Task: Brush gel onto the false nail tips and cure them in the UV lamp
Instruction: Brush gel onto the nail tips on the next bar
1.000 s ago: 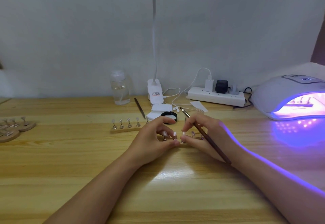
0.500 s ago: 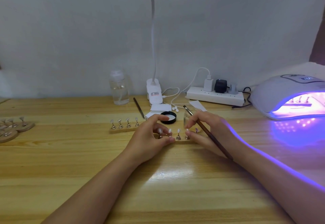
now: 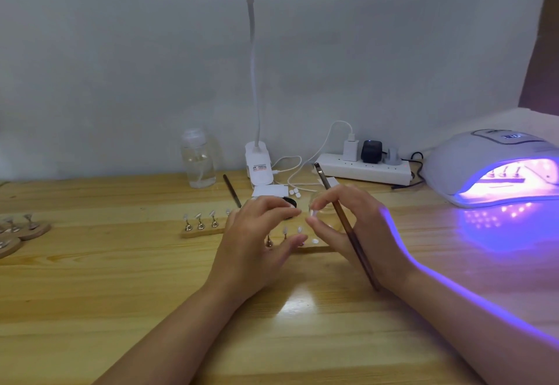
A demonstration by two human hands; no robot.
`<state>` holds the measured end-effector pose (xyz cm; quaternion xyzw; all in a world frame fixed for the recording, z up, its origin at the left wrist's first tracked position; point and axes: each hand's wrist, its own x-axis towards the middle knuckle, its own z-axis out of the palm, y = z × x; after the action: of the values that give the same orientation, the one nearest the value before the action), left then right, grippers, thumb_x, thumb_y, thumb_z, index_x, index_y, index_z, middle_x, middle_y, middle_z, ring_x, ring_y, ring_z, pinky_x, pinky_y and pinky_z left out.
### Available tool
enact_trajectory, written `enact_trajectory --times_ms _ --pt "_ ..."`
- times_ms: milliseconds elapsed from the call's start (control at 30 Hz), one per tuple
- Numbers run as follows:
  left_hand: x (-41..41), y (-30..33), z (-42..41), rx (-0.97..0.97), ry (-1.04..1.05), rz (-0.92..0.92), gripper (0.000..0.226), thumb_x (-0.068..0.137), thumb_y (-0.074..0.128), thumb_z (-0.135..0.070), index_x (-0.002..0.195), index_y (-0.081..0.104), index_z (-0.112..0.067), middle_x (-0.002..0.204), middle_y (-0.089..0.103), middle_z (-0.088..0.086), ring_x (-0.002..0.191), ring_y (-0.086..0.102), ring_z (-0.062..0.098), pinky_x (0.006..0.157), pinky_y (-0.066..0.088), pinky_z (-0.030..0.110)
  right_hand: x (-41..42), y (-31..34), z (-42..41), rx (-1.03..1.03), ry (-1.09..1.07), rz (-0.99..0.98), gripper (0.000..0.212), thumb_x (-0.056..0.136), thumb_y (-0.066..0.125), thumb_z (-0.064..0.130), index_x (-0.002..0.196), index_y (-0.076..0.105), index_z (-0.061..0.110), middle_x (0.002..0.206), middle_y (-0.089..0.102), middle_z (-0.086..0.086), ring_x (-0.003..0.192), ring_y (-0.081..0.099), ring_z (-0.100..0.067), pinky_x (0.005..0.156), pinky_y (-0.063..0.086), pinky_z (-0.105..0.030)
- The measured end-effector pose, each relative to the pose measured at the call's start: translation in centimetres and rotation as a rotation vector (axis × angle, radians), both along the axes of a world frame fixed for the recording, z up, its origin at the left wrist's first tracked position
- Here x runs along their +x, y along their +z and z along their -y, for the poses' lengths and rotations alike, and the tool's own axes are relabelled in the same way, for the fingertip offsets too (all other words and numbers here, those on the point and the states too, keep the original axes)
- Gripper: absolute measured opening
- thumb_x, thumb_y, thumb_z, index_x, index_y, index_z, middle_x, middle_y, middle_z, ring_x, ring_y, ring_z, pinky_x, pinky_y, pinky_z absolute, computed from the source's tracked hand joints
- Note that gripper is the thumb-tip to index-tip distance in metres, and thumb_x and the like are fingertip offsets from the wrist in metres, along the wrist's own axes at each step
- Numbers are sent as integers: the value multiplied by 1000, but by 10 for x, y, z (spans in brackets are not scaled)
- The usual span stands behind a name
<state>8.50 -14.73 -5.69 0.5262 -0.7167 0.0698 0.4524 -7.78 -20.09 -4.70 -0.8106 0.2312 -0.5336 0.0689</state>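
A wooden strip (image 3: 316,249) with several false nail tips (image 3: 285,230) on metal stands lies on the table between my hands. My left hand (image 3: 257,242) hovers over its left end, fingers loosely curled and holding nothing, thumb close to the strip. My right hand (image 3: 360,227) is over its right end and grips a thin brown brush (image 3: 343,224), bristles pointing away from me. The UV lamp (image 3: 472,160) glows purple at the right, with another holder (image 3: 503,174) inside. A black gel jar (image 3: 291,203) is partly hidden behind my left fingers.
A second strip of tips (image 3: 201,232) lies left of my hands, and round wooden holders (image 3: 28,228) sit at the far left. Behind are a clear bottle (image 3: 198,162), a spare brush (image 3: 232,190), the desk lamp base (image 3: 257,162), loose white tips (image 3: 295,192) and a power strip (image 3: 367,170).
Both hands pinched the strip a second ago and slid it slightly away from me. Now the fingers have lifted off it and spread. The brush stays in my right hand.
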Motion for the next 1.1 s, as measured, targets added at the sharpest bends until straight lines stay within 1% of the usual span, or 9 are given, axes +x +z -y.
enact_trajectory --times_ms 200,333,467,567,667,767,933,1033,1100 --pt "-6 1 0 -50 -54 -94 15 75 66 -24 85 74 -17 88 63 -10 85 58 8 79 40 35 7 1 -9 62 95 52 13 76 74 14 82 62 11 82 65 3 81 63 -14 72 52 -34" --pt "-6 2 -1 5 -86 -200 13 73 66 -25 81 74 -19 86 62 -18 86 59 5 84 35 26 9 0 -9 37 99 31 16 73 73 16 85 64 11 84 66 1 82 64 -13 74 52 -31" --pt "-5 2 0 -36 -105 -255 9 73 68 -19 79 73 -15 80 68 -10 80 62 5 77 45 41 8 1 -9 78 46 80 29 80 64 33 102 67 14 94 67 5 90 62 -8 80 50 -21" --pt "-3 2 1 -46 -97 -280 1 75 71 -12 74 71 -12 77 68 -8 74 60 1 74 43 25 4 5 -6 229 49 169 29 88 50 37 106 66 21 90 70 12 89 64 -6 77 47 -14" --pt "-2 2 2 -30 -92 -305 3 73 73 -10 72 71 -11 71 68 -7 73 61 2 71 40 16 -1 10 0 468 99 339 46 83 41 47 93 71 13 61 66 16 62 60 8 62 41 -3" --pt "-2 4 1 -26 -116 -325 4 73 73 -9 73 71 -12 71 69 -7 72 62 3 71 39 10 -7 15 13 554 -3 435 46 88 39 47 79 73 18 45 51 16 47 48 5 53 36 -4" --pt "-1 6 0 -5 -117 -357 9 73 73 -8 71 70 -16 70 68 -9 70 60 3 70 35 7 -18 31 38 582 -85 309 21 89 58 30 71 62 19 46 57 17 44 49 6 48 37 -8" --pt "-1 5 1 3 -119 -362 9 72 73 -8 72 70 -17 72 68 -11 72 59 3 72 37 10 -20 45 49 550 -137 199 34 81 68 33 59 49 17 43 59 9 38 47 5 48 37 -14" --pt "-1 5 1 21 -112 -379 8 73 73 -10 72 70 -18 73 68 -10 73 60 4 74 39 17 -18 52 53 513 -195 97 39 78 71 35 53 47 17 39 56 12 39 48 6 47 36 -8"
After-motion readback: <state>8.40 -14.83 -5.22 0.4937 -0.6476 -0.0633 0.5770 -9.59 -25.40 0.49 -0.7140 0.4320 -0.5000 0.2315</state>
